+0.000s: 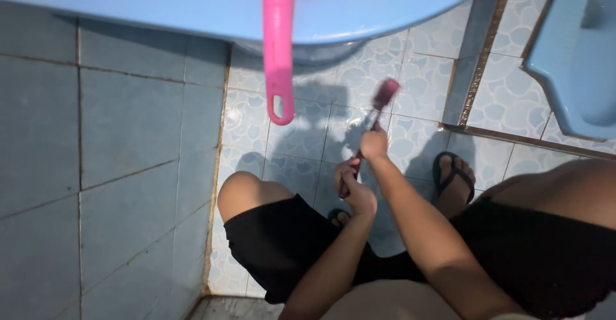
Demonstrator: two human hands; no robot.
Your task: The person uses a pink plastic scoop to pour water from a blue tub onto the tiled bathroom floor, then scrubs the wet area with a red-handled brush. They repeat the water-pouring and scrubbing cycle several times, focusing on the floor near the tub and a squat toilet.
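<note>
Patterned tile floor (410,82) bears a sandalled foot (454,177).

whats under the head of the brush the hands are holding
Under the dark pink head of the long-handled brush lies the pale blue patterned tile floor, in shadow. Both the left hand and right hand grip the handle. The bristle side is hidden.

Bare forearms, black shorts (282,243), bare knees, black flip-flop sandal (453,170) on foot

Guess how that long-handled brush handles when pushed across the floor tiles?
The brush probably stays stiff: its thin handle looks straight between both hands. Likely light, since the right hand and left hand grip it loosely. The tiles look glossy, so it may skid.
</note>
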